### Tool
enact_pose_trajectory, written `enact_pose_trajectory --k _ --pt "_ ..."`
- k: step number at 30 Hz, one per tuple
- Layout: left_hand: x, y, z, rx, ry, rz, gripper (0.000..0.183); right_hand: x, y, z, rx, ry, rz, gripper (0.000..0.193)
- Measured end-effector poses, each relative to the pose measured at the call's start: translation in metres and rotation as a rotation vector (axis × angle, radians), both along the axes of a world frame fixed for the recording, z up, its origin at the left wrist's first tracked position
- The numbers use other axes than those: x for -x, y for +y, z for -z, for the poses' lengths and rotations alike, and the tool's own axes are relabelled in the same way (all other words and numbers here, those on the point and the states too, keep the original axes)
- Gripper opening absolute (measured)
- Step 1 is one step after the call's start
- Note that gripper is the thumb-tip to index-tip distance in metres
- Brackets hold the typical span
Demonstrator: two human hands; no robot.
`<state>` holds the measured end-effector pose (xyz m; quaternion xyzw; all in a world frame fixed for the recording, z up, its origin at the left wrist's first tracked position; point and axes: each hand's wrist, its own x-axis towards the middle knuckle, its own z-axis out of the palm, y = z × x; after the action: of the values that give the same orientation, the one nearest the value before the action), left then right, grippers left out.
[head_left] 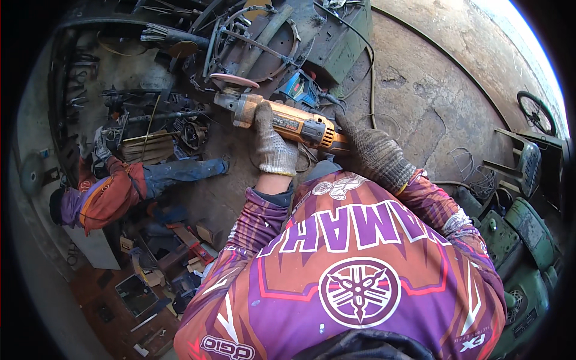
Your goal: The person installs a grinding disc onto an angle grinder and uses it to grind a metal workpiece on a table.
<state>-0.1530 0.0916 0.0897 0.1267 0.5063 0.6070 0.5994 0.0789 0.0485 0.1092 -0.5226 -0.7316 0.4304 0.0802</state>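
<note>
A yellow angle grinder (pixel 292 123) lies level across the upper middle, its pinkish disc (pixel 235 80) at the left end. My left hand (pixel 273 141), in a grey knit work glove, is wrapped round the body just behind the grinder's head. Its rear end is gripped by my right hand (pixel 375 150), gloved in the same way. Just beyond the disc stands a round metal frame (pixel 297 42) with bars across it. A blue power tool (pixel 301 89) sits behind the grinder. Whether the disc is turning I cannot tell.
At the left a co-worker in an orange and purple top (pixel 120 195) bends over a cluttered bench. Tools and boxes (pixel 162 240) crowd the lower left. A green metal cabinet (pixel 345 45) stands at the top. A cable (pixel 372 84) trails over the floor; green machinery (pixel 528 225) is at right.
</note>
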Motion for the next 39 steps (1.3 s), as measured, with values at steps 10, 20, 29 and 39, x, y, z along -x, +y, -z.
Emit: enact_pose_trajectory --k 10,20,29,39 --pt "-0.076 0.014 -0.028 -0.327 0.259 0.192 0.073 -0.039 -0.018 0.024 -0.132 0.312 0.259 0.085" --pt "-0.125 0.043 -0.039 -0.458 -0.277 0.889 0.082 -0.069 -0.023 0.023 0.087 0.762 0.485 0.072" --pt "-0.171 0.105 -0.048 -0.563 0.048 0.759 0.048 -0.062 0.029 0.031 -0.354 0.649 0.726 0.051" --pt "-0.161 0.166 -0.078 -0.622 -0.111 1.022 0.067 -0.053 0.061 0.02 -0.038 1.074 0.899 0.049"
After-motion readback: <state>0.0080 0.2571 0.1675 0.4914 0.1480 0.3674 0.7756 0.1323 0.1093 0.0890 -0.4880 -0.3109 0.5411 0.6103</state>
